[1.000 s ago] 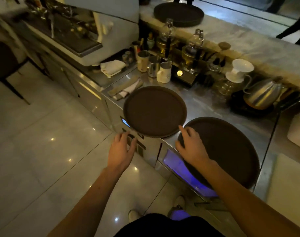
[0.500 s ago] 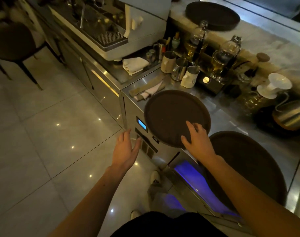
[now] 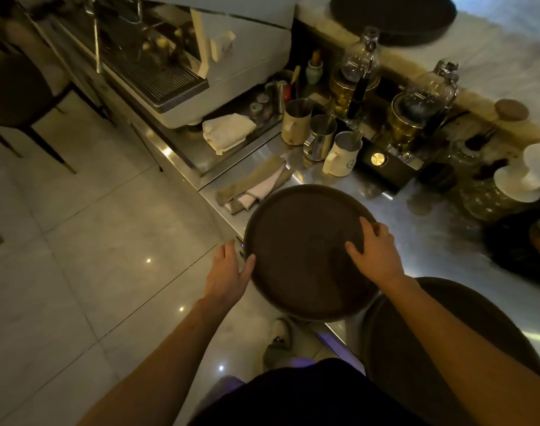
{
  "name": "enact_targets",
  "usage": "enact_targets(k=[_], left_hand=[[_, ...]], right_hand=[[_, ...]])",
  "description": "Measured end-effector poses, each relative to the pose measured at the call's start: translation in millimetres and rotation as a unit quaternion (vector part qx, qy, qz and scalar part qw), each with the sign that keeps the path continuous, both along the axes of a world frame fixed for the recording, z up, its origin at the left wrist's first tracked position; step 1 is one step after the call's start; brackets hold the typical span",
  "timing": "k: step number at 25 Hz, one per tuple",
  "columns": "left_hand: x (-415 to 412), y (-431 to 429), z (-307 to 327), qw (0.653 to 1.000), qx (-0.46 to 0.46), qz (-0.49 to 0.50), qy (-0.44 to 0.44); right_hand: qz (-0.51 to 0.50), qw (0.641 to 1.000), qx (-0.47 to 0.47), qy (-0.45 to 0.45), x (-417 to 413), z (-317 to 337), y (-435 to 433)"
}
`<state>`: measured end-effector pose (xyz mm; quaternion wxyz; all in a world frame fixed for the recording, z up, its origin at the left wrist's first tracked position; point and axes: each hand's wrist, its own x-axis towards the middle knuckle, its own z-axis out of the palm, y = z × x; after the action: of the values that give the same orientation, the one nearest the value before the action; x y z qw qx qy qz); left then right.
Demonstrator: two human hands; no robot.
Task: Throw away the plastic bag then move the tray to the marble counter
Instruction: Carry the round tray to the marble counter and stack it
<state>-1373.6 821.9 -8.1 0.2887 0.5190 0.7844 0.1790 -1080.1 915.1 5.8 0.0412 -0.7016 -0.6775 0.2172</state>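
- A person stands at a dim coffee bar with both bare hands on a round dark tray (image 3: 296, 250) that lies on the steel tabletop (image 3: 422, 238), its near edge hanging out past the tabletop's front lip.
- The right hand (image 3: 375, 252) lies flat on the tray's upper face, fingers spread, pressing down rather than clenched around anything.
- The left hand (image 3: 228, 273) is open at the tray's left rim, thumb touching the edge and fingers just below it; it is not yet closed on the rim.
- No plastic bag shows anywhere in view, so the throwing-away step looks finished and the tray move appears to be the step in hand.
- The marble counter (image 3: 505, 56) runs along the far side, raised behind a row of glass brewers (image 3: 362, 56) and metal jugs (image 3: 319, 141); 1 dark tray (image 3: 391, 16) already sits on it.
- A 2nd large dark tray (image 3: 416, 348) lies on the tabletop at the lower right, its rim just beside the 1 being handled.
- A folded cloth (image 3: 256, 182) lies just beyond the handled tray's far left edge.
- The next move likely calls for both hands to close on opposite rims, lift the tray level, and carry it up and over the jugs and glassware to the marble.
- The glass brewers stand in that path, so height and a level tray would matter.
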Motion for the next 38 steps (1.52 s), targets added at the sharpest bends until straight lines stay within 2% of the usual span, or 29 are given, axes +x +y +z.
enact_targets(k=[7,11,16,20,27,38], left_hand=[[15.9,35.2,-16.1,0.994,-0.084,0.001,-0.065],[10.1,45.3,-22.5,0.987,-0.117,0.007,-0.112],[5.0,52.0,-21.0,0.986,-0.122,0.013,-0.110],[-0.3,47.9,-19.5,0.991,-0.121,0.024,-0.045],[-2.3,32.5,-1.9,0.996,-0.059,0.048,-0.046],[-26.3,-1.3,34.9,0.997,0.035,-0.043,-0.056]], right_hand=[[-0.074,0.991,-0.110,-0.029,24.5,-39.6,11.0],[-0.103,0.984,-0.143,-0.004,25.2,-48.4,7.5],[-0.143,0.980,-0.130,0.053,23.6,-46.8,10.6],[-0.143,0.980,-0.119,0.076,20.1,-46.0,3.2],[-0.159,0.982,-0.053,0.092,15.2,-31.5,-16.0],[-0.261,0.959,0.038,0.107,-6.0,7.7,-110.1]])
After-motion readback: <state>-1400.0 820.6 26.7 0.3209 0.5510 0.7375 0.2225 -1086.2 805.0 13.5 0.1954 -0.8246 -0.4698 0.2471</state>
